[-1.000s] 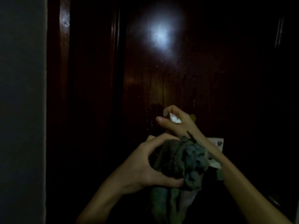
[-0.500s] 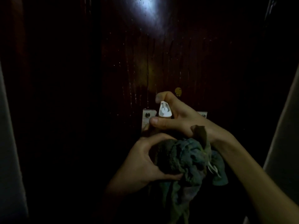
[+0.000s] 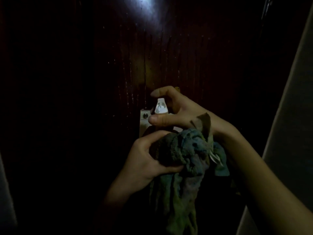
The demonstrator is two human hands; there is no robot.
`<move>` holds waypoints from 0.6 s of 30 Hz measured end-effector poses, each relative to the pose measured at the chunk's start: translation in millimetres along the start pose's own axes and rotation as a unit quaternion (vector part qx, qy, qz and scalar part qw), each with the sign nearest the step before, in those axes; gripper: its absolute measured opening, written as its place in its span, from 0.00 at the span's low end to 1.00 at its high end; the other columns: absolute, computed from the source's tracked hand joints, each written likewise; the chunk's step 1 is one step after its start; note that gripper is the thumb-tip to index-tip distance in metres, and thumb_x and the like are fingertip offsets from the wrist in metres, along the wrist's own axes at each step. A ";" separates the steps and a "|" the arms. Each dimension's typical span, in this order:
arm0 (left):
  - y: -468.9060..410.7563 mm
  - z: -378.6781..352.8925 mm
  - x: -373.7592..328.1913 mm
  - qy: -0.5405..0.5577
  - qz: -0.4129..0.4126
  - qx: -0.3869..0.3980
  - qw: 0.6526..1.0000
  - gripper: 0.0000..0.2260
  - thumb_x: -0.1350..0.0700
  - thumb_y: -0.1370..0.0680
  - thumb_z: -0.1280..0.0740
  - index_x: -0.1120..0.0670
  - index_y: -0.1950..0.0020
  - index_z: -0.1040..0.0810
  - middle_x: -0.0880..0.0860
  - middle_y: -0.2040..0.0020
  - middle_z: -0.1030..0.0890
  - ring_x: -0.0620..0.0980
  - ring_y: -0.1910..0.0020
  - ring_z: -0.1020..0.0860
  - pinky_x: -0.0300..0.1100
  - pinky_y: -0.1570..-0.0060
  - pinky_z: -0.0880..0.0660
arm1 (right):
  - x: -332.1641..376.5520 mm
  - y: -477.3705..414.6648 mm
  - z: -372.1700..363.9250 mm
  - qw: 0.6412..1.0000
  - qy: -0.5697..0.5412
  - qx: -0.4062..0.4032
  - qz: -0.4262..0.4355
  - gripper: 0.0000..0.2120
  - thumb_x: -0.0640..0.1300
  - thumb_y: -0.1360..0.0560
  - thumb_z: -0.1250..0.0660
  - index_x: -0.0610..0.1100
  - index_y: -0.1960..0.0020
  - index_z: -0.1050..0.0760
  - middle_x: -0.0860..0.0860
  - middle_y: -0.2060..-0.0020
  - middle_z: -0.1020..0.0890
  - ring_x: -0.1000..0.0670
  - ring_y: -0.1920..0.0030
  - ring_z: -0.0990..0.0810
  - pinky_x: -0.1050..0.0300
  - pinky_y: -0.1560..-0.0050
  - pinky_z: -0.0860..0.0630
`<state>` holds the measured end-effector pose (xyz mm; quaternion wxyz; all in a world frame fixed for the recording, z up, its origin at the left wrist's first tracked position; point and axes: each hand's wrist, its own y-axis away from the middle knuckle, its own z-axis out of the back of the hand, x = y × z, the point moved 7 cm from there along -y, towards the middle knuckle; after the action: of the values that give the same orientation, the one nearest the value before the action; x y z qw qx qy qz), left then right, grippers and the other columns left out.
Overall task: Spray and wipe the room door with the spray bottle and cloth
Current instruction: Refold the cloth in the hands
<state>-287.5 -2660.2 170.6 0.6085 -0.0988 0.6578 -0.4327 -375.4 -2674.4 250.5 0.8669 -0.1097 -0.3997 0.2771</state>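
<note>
A dark brown wooden door (image 3: 169, 56) fills the view, streaked with wet drips under a bright glare at the top. My right hand (image 3: 174, 112) grips a spray bottle; only its white nozzle head (image 3: 160, 106) shows, pointed at the door, with my index finger arched over it and my thumb below. My left hand (image 3: 145, 158) holds a bunched green-blue cloth (image 3: 188, 160) just below the bottle, its loose end hanging down. The bottle's body is hidden behind the hands and cloth.
A metal lock plate (image 3: 144, 121) with a screw sits on the door behind the nozzle. A pale wall or frame edge (image 3: 288, 133) runs down the right side. The surroundings are very dark.
The view has shifted so the door's glare now sits at the top edge and the lock plate shows. My right index finger has lifted higher over the nozzle. The cloth stays in my left hand.
</note>
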 end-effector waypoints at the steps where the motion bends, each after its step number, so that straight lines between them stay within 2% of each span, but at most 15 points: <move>1: -0.4 1.3 3.2 0.007 0.002 -0.011 1.000 0.22 0.52 0.41 0.21 0.43 0.48 0.18 0.51 0.49 0.15 0.49 0.46 0.18 0.41 0.47 0.24 | -6.7 0.8 4.5 1.000 -0.020 -0.004 -0.014 0.34 0.56 0.34 0.25 0.51 0.31 0.33 0.52 0.46 0.19 0.56 0.47 0.17 0.58 0.46 0.19; 3: -0.5 4.6 11.8 0.042 0.016 -0.035 0.998 0.24 0.50 0.43 0.20 0.45 0.48 0.17 0.55 0.47 0.16 0.53 0.45 0.18 0.46 0.45 0.23 | -14.6 10.2 17.7 0.997 -0.059 -0.036 -0.018 0.26 0.57 0.27 0.31 0.53 0.31 0.30 0.53 0.42 0.19 0.56 0.42 0.19 0.60 0.45 0.20; 5: 1.2 7.3 22.8 0.085 0.041 -0.055 0.994 0.24 0.52 0.42 0.20 0.48 0.47 0.16 0.57 0.46 0.16 0.56 0.45 0.18 0.51 0.45 0.22 | -18.6 35.3 28.1 0.994 -0.080 -0.072 0.003 0.20 0.61 0.24 0.37 0.60 0.33 0.29 0.57 0.36 0.22 0.53 0.33 0.25 0.55 0.39 0.24; 6: 1.5 9.0 27.4 0.098 0.051 -0.063 0.992 0.23 0.54 0.41 0.21 0.49 0.47 0.16 0.57 0.46 0.16 0.56 0.45 0.17 0.51 0.46 0.22 | -19.7 51.4 25.2 0.995 -0.066 -0.067 0.014 0.23 0.64 0.26 0.36 0.64 0.32 0.32 0.60 0.33 0.26 0.52 0.29 0.29 0.52 0.37 0.27; 8: 1.9 13.0 33.6 0.099 0.064 -0.080 0.990 0.21 0.54 0.41 0.22 0.49 0.48 0.16 0.58 0.47 0.16 0.57 0.46 0.17 0.54 0.46 0.22 | -20.2 79.4 -1.7 0.999 -0.005 -0.030 0.009 0.42 0.70 0.39 0.28 0.71 0.29 0.43 0.66 0.28 0.37 0.56 0.25 0.38 0.52 0.31 0.33; 9: 1.7 14.4 35.8 0.086 0.067 -0.089 0.990 0.22 0.53 0.41 0.21 0.49 0.47 0.16 0.59 0.46 0.16 0.57 0.46 0.17 0.56 0.44 0.22 | -22.8 89.7 -19.6 0.999 0.024 -0.025 -0.015 0.51 0.69 0.46 0.24 0.76 0.30 0.49 0.70 0.28 0.42 0.60 0.26 0.42 0.54 0.29 0.36; 11: 2.8 14.6 38.5 0.048 0.070 -0.107 0.991 0.21 0.50 0.41 0.21 0.45 0.48 0.16 0.60 0.44 0.18 0.55 0.45 0.18 0.55 0.43 0.22 | -32.9 98.7 -50.4 0.995 0.042 -0.068 -0.052 0.59 0.63 0.50 0.20 0.81 0.35 0.58 0.75 0.32 0.47 0.63 0.28 0.44 0.59 0.30 0.37; 13: 5.6 11.7 41.7 0.032 0.068 -0.121 0.990 0.20 0.48 0.42 0.22 0.41 0.51 0.15 0.59 0.44 0.20 0.53 0.45 0.18 0.49 0.44 0.22 | -44.9 98.2 -62.7 0.989 0.004 -0.145 -0.036 0.58 0.59 0.49 0.19 0.79 0.35 0.57 0.70 0.31 0.43 0.62 0.28 0.40 0.63 0.31 0.34; 15: 8.3 4.9 44.3 0.033 0.064 -0.119 0.990 0.18 0.48 0.42 0.22 0.40 0.53 0.15 0.59 0.43 0.21 0.52 0.44 0.19 0.48 0.44 0.22 | -59.7 98.8 -61.7 0.979 -0.039 -0.197 -0.021 0.54 0.48 0.42 0.17 0.71 0.31 0.50 0.61 0.31 0.33 0.63 0.32 0.31 0.68 0.36 0.29; 18: 6.7 0.6 42.0 -0.016 0.053 -0.112 0.992 0.17 0.47 0.43 0.22 0.40 0.55 0.15 0.56 0.45 0.22 0.48 0.44 0.20 0.40 0.45 0.23 | -67.6 106.5 -56.6 0.963 -0.071 -0.261 0.005 0.43 0.34 0.35 0.22 0.64 0.34 0.41 0.62 0.39 0.23 0.65 0.40 0.23 0.70 0.43 0.26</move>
<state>-294.4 -2684.0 136.1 0.6262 -0.1387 0.6963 -0.3221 -410.3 -2623.5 126.7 0.7761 -0.3137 -0.5184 0.1748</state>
